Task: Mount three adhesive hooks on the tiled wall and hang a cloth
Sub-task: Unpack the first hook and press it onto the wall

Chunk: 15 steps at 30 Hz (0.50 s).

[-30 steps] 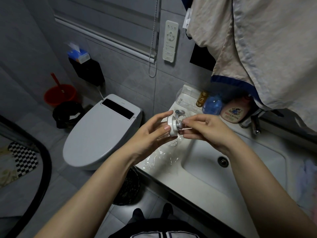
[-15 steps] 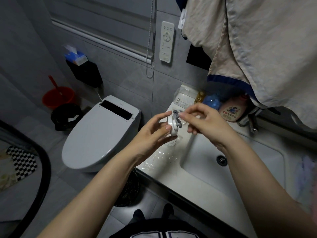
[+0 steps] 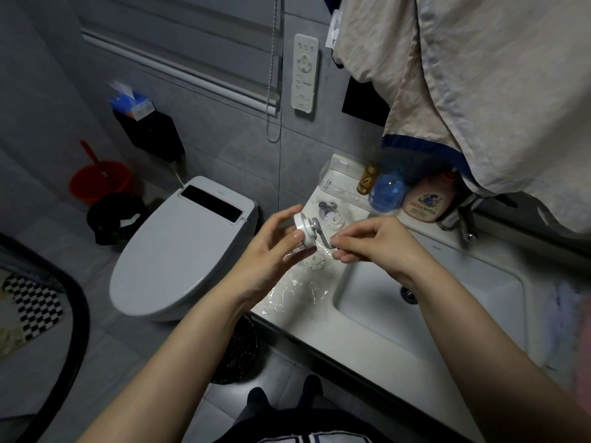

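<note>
White hook (image 3: 307, 230) pinched by left hand (image 3: 271, 251) at disc, right hand (image 3: 374, 244) at metal tip; slip drops it into sink (image 3: 447, 314).

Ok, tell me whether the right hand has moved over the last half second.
Yes. The right hand dropped toward the round metal sink drain, away from the pink bottle.

matt white plastic hook base (image 3: 305, 231) with brushed metal hook, glossy white sink (image 3: 377, 327), crinkled clear plastic wrap (image 3: 297, 292), creased cloth (image 3: 479, 91)
</note>
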Tool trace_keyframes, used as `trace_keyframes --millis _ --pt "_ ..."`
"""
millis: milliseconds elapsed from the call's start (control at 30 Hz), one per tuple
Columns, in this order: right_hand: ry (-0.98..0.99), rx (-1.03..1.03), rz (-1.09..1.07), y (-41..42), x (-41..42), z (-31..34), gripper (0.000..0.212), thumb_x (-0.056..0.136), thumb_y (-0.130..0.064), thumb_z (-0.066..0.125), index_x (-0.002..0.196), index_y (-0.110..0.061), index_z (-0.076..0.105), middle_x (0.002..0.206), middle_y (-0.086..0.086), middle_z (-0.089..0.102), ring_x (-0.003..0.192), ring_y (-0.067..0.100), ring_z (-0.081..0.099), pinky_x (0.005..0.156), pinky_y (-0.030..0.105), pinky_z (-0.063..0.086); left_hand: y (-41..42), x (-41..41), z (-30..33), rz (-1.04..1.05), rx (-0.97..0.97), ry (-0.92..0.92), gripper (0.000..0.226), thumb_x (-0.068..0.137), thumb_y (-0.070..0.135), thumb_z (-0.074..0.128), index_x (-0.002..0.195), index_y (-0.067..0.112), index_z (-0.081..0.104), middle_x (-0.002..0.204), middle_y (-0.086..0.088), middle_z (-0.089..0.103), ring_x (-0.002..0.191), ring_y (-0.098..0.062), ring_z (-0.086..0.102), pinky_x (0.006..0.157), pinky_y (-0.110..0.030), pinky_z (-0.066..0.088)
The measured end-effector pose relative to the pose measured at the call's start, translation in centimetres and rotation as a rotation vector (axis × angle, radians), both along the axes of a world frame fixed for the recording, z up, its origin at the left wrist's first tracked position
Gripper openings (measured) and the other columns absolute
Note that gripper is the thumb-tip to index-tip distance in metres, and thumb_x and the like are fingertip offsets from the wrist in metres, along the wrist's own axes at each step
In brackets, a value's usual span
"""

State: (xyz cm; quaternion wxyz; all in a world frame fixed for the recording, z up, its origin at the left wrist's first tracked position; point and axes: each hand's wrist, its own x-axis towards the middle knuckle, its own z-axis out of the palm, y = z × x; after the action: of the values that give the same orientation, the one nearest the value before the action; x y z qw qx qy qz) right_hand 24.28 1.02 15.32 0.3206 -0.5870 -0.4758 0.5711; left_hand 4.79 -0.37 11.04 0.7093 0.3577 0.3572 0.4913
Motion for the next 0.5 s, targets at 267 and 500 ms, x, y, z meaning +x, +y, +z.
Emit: trace_keyframes --millis 267,500 --pt "0.212 0.076 -0.121 1.1 -2.5 1.2 0.019 0.086 -0.013 0.073 0.099 0.001 0.070 0.077 0.007 0.070 0.058 0.015 0.067 0.053 0.019 0.054 0.1 0.3 -0.4 -0.041 0.017 0.108 0.040 0.096 0.007 0.058 0.135 0.011 0.052 0.125 -0.027 0.055 0.109 -0.036 0.064 0.098 -0.044 0.053" --pt "-0.062 0.151 -0.134 2.9 -2.1 -0.8 0.007 0.091 -0.007 0.065 0.094 -0.002 0.069 0.069 0.008 0.060 0.046 0.009 0.049 0.046 0.016 0.039 -0.1 0.8 -0.7 -0.047 -0.054 0.085 0.032 0.100 0.001 0.047 0.128 0.010 0.057 0.110 -0.019 0.063 0.097 -0.030 0.066 0.083 -0.035 0.057"
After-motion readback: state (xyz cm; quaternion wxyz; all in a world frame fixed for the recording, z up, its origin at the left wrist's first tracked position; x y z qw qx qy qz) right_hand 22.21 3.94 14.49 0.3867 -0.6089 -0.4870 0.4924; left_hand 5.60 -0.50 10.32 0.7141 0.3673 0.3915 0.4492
